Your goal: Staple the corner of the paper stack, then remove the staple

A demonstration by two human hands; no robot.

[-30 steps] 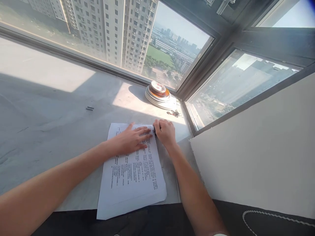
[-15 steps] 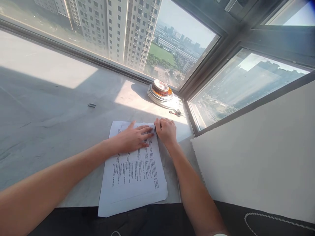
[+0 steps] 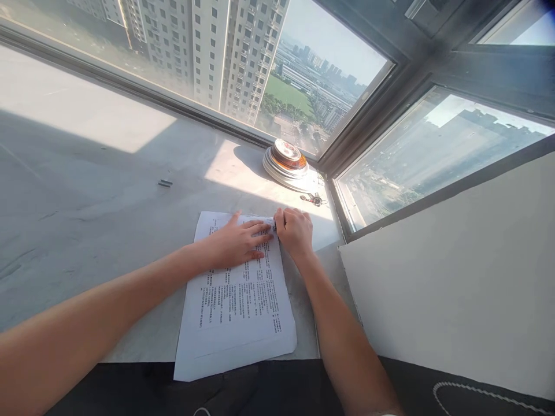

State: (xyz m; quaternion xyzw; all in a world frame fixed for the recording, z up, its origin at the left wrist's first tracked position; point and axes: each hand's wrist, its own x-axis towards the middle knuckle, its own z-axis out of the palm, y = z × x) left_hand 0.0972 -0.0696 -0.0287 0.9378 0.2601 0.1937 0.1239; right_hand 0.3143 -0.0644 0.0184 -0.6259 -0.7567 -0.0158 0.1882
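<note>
Printed sheets of white paper (image 3: 236, 341) lie on the grey marbled sill, their lower edge reaching past its front. My left hand (image 3: 232, 244) rests flat on the upper part of the paper, fingers spread. At the paper's top right corner, my right hand (image 3: 295, 230) is closed in a fist around something small and dark. Only a bit of that dark thing (image 3: 274, 227) shows beside the fingers; the rest is hidden in the hand. The left fingertips almost touch it.
Two thin grey strips (image 3: 165, 183) lie on the sill (image 3: 108, 219) to the left. Stacked round dishes or lids (image 3: 286, 164) stand in the window corner, with keys (image 3: 314, 199) in front. A white panel (image 3: 451, 271) borders the right side.
The view has shifted very slightly. Both hands keep their places on the paper, with no clear movement of their own.
</note>
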